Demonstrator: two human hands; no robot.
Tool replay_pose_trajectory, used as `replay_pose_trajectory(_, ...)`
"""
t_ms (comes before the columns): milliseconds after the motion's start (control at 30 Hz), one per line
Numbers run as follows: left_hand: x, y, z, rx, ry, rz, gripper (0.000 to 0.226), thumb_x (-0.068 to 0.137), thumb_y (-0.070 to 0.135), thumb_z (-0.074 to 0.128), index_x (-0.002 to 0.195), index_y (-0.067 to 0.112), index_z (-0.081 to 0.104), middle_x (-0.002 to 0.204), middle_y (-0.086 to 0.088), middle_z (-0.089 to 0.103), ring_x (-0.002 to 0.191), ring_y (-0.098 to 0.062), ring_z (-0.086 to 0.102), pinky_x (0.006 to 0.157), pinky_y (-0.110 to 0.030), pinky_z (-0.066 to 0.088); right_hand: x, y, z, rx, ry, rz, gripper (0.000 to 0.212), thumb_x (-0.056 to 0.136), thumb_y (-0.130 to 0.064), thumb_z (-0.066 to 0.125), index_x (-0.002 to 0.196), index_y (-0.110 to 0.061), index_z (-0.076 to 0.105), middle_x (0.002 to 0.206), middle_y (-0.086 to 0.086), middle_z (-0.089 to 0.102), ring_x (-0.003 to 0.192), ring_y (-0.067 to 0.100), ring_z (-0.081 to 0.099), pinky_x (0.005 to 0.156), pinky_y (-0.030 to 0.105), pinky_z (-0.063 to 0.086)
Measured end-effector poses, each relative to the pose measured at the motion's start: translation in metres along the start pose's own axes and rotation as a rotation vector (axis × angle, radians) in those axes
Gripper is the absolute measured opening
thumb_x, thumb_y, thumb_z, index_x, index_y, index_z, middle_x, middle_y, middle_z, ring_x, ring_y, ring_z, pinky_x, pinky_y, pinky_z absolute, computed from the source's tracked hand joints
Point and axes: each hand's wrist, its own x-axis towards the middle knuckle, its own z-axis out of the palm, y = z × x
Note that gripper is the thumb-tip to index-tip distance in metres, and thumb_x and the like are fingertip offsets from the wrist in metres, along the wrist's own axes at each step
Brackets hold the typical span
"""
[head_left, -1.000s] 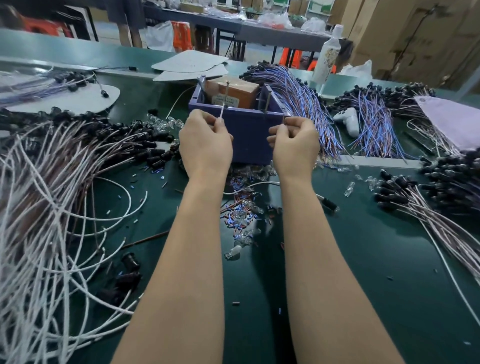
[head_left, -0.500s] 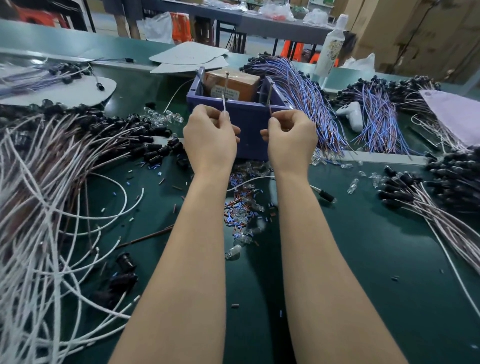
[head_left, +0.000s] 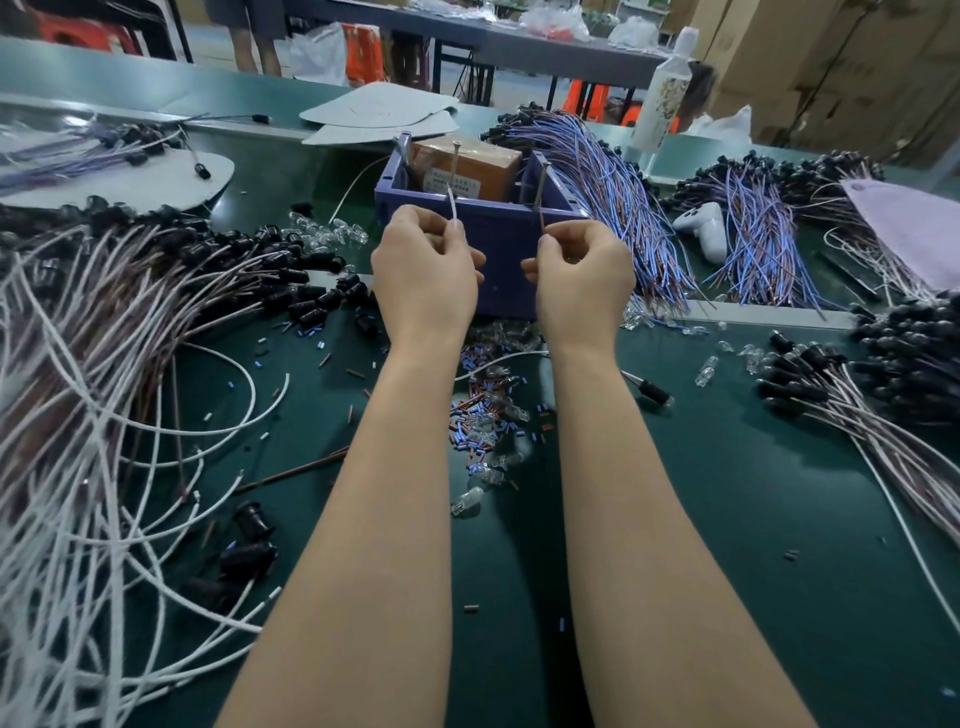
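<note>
Pinching a white wire (head_left: 453, 208) between thumb and fingertips, the left hand (head_left: 423, 270) hung just before the purple box (head_left: 506, 260). The right hand (head_left: 582, 275) pinched a brown wire (head_left: 542, 221) likewise, both ends pointing up. Below lay the green table (head_left: 727, 493) (littered with small cut bits), white cables (head_left: 78, 415) heaped left, blue wires (head_left: 613, 197) behind, cardboard boxes (head_left: 831, 52) lining the room's back.

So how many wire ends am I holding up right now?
2. White wire end pinched in the left hand; brown wire end pinched in the right hand, both before the purple box. Others may be hidden.
</note>
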Motion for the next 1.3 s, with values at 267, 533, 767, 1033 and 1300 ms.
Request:
replay_pose_trajectory(267, 0.001, -0.001, -0.001, -0.019, 0.004, -0.016, 0.009, 0.097, 0.019, 0.05, 0.09, 0.014, 0.05, 0.067, 0.007, 0.065, 0.049, 0.0, 0.059, 0.056, -0.011, 0.046, 0.001, 0.0, 0.0, 0.011, -0.012, -0.011, 0.008, 0.092, -0.005, 0.054, 0.095, -0.004, 0.062, 0.07, -0.007, 0.058, 0.065, 0.01, 0.066, 0.075, 0.035, 0.058)
replay_pose_trajectory(533, 0.001, -0.001, -0.001, -0.016, -0.013, -0.014, 0.009, 0.097, 0.019, 0.05, 0.09, 0.014, 0.05, 0.066, 0.008, 0.063, 0.044, 0.004, 0.056, 0.051, -0.007, 0.043, 0.002, 0.0, 0.002, 0.006, -0.016, -0.031, 0.01, 0.092, -0.004, 0.054, 0.096, -0.003, 0.063, 0.07, -0.007, 0.058, 0.064, 0.009, 0.066, 0.074, 0.033, 0.058)
replay_pose_trajectory(767, -0.002, 0.001, -0.006, -0.002, 0.018, -0.019, 0.009, 0.097, 0.019, 0.051, 0.088, 0.015, 0.05, 0.071, 0.004, 0.066, 0.057, -0.005, 0.062, 0.068, -0.023, 0.053, 0.004, 0.003, -0.002, 0.033, -0.011, 0.014, 0.008, 0.092, -0.004, 0.053, 0.091, -0.007, 0.061, 0.076, 0.0, 0.062, 0.063, 0.011, 0.066, 0.076, 0.036, 0.057)
replay_pose_trajectory(1033, 0.003, 0.018, -0.044, 0.313, 0.401, 0.111, 0.029, 0.091, 0.021, 0.051, 0.119, 0.012, 0.053, 0.126, -0.005, 0.052, 0.117, -0.017, 0.047, 0.091, -0.014, 0.027, -0.017, -0.011, -0.015, -0.176, -0.542, -0.082, 0.015, 0.089, -0.013, 0.06, 0.099, -0.016, 0.071, 0.094, -0.004, 0.069, 0.089, 0.009, 0.063, 0.086, 0.023, 0.05)
replay_pose_trajectory(1300, -0.029, 0.042, -0.019, 0.259, -0.255, 0.26, 0.018, 0.094, 0.018, 0.054, 0.107, 0.012, 0.064, 0.096, 0.003, 0.064, 0.094, -0.015, 0.062, 0.087, -0.022, 0.047, -0.009, 0.028, -0.091, -0.862, -0.525, 0.345, 0.024, 0.088, -0.012, 0.06, 0.111, -0.01, 0.067, 0.116, 0.012, 0.065, 0.105, 0.028, 0.06, 0.093, 0.034, 0.048)
